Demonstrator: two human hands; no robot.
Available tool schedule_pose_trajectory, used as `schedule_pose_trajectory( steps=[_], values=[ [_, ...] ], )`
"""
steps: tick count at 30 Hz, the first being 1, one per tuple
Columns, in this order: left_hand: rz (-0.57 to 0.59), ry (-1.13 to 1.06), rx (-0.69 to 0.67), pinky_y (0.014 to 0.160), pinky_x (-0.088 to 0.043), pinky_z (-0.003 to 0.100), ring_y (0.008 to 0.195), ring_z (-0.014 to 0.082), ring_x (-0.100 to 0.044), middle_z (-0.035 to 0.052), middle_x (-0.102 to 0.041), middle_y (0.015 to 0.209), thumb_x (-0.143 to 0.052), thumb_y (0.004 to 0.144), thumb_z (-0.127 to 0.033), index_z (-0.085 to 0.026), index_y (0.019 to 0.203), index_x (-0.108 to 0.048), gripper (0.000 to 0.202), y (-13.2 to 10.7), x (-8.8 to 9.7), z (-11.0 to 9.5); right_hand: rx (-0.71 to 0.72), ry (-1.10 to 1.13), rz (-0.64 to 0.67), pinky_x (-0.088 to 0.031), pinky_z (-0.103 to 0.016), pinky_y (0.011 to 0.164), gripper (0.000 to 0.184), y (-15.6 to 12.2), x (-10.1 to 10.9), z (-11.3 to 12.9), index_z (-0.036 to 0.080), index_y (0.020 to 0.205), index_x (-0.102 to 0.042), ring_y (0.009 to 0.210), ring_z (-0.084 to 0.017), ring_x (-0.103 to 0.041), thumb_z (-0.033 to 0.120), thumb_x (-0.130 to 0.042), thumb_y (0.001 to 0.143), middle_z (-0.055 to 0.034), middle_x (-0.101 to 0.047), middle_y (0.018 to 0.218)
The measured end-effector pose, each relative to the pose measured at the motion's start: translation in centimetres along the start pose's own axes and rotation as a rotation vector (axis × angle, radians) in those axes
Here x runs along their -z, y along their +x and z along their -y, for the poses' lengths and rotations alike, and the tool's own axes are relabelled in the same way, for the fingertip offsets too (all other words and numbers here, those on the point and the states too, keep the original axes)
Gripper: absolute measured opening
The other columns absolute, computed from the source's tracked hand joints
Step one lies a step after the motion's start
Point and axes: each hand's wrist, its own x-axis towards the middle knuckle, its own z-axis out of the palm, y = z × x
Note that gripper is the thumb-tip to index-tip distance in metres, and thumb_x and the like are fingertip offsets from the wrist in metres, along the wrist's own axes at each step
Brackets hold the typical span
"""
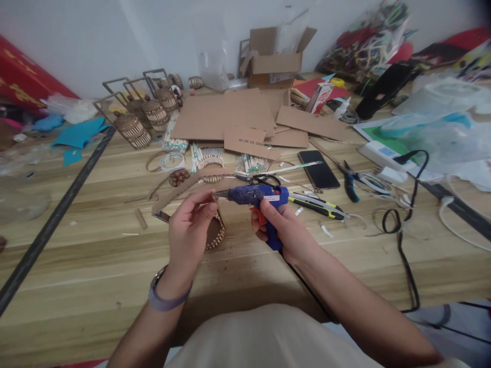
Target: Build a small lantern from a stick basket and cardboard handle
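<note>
My right hand (282, 225) grips a blue glue gun (259, 197) by its handle, a finger on the orange trigger, nozzle pointing left. My left hand (190, 225) is closed around a small round cardboard piece edged with beads (215, 235), held just under the nozzle tip. The fingers pinch its top edge right at the tip. A black cord runs from the gun down toward my lap.
On the wooden table lie scissors (261, 179), a yellow-black utility knife (316, 205), a phone (318, 169), blue pliers (351, 184), a tape roll (172, 161), flat cardboard sheets (226, 115), an open box (274, 59), beaded lantern shapes (132, 130) and a black cable (402, 225).
</note>
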Motion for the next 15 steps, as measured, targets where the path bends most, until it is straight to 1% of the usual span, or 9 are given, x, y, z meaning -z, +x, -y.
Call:
schedule_pose_trajectory(
  steps=[4, 9, 15],
  values=[
    [0.01, 0.003, 0.0, 0.087, -0.055, 0.025, 0.094, 0.0155, -0.073, 0.0011, -0.079, 0.1, -0.083, 0.081, -0.034, -0.025, 0.102, -0.079, 0.023, -0.02, 0.03, 0.01, -0.006, -0.006, -0.007, -0.031, -0.021, 0.042, 0.061, -0.09, -0.09, -0.01, 0.02, 0.069, -0.058, 0.052, -0.008, -0.045, 0.072, -0.086, 0.055, 0.0029, -0.055, 0.062],
    [0.02, 0.01, -0.005, 0.086, -0.055, 0.024, 0.093, 0.0145, -0.073, -0.0001, -0.079, 0.099, -0.082, 0.082, -0.033, -0.026, 0.101, -0.079, 0.02, -0.05, 0.08, 0.02, -0.02, -0.018, -0.013, -0.029, -0.02, 0.042, 0.063, -0.17, -0.01, -0.01, 0.02, 0.069, -0.057, 0.049, -0.007, -0.041, 0.073, -0.085, 0.053, 0.0045, -0.052, 0.059],
    [0.007, -0.002, 0.005, 0.089, -0.056, 0.028, 0.096, 0.0169, -0.073, 0.002, -0.078, 0.102, -0.083, 0.081, -0.035, -0.025, 0.101, -0.079, 0.024, -0.05, 0.17, 0.38, -0.002, -0.048, -0.004, -0.03, -0.021, 0.042, 0.063, -0.1, 0.21, -0.26, 0.02, 0.068, -0.053, 0.049, -0.007, -0.039, 0.075, -0.083, 0.057, 0.0051, -0.049, 0.058]
  ],
)
